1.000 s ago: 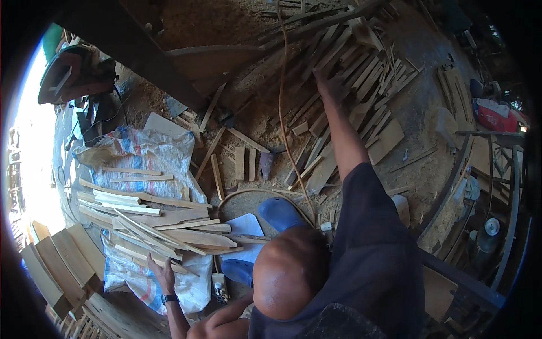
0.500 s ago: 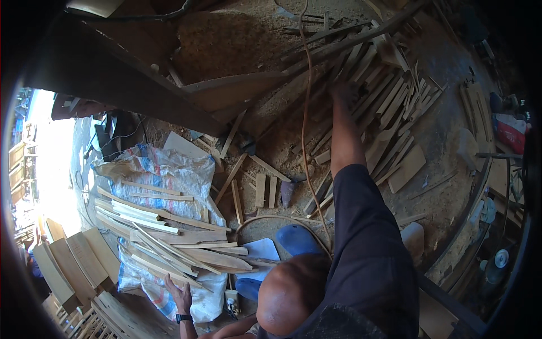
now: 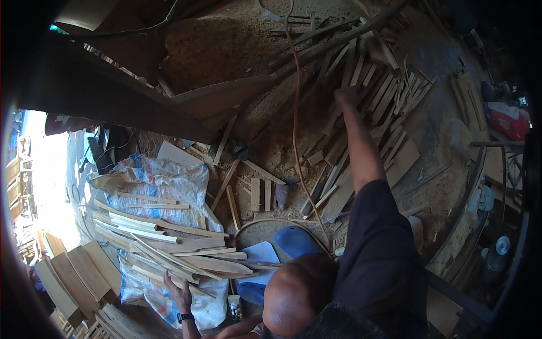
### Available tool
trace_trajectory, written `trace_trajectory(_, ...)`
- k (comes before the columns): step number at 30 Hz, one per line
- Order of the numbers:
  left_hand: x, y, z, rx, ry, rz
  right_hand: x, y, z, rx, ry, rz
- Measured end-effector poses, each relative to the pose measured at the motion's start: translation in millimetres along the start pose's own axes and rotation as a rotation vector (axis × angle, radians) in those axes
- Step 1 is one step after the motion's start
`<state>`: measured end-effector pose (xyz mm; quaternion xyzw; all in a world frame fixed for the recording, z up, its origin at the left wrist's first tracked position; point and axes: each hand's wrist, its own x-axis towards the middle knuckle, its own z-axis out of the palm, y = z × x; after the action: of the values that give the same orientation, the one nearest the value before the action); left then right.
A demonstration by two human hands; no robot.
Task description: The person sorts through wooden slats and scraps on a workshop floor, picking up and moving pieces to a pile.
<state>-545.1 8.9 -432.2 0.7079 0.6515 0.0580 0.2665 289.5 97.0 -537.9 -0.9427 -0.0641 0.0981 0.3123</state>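
Observation:
My right arm stretches far out to a pile of narrow wood strips (image 3: 386, 93). My right hand (image 3: 350, 95) is over the shaded left side of that pile. Its fingers are hidden in the dark, so any grip is not visible. At the lower left, my left hand (image 3: 179, 295), with a dark watch at the wrist, has its fingers stretched apart. It lies beside a loose stack of pale wood strips (image 3: 197, 245), close to the lowest ones. These strips lie on a white woven plastic sack (image 3: 164, 170) with blue and red stripes.
Blue clogs (image 3: 294, 241) are below the middle. A brown cable (image 3: 296, 107) runs down past short wood offcuts (image 3: 256, 195). Curved wooden boards (image 3: 73, 277) stand at the lower left. A dark beam (image 3: 124, 93) slants across the upper left, near sawdust (image 3: 220, 48).
My right hand has shifted slightly within the wood pile, and its forearm now slants more to the right. The left hand stays by the pale strips. The whole view has shifted a little.

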Motion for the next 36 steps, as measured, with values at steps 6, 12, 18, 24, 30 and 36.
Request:
trace_trajectory(6, -7, 3, 12, -0.037, 0.003, 0.032, -39, 107, -94, 0.061, -0.213, -0.140)
trace_trajectory(12, -31, -21, 7, -0.150, 0.045, -0.053, -155, 182, -158, -0.099, -0.332, -0.296)
trace_trajectory(18, -23, -3, 13, -0.161, 0.039, 0.002, -136, 152, -152, -0.135, -0.243, -0.081)
trace_trajectory(24, -45, -15, -2, -0.171, 0.134, -0.070, -154, 131, -97, -0.426, -0.215, -0.063)
trace_trajectory(30, -27, -7, 18, -0.208, 0.178, -0.088, -73, 238, -144, -0.654, -0.032, -0.156)
trace_trajectory(36, -75, -22, -23, -0.196, 0.223, -0.229, -156, 204, -190, -0.596, -0.321, -0.203)
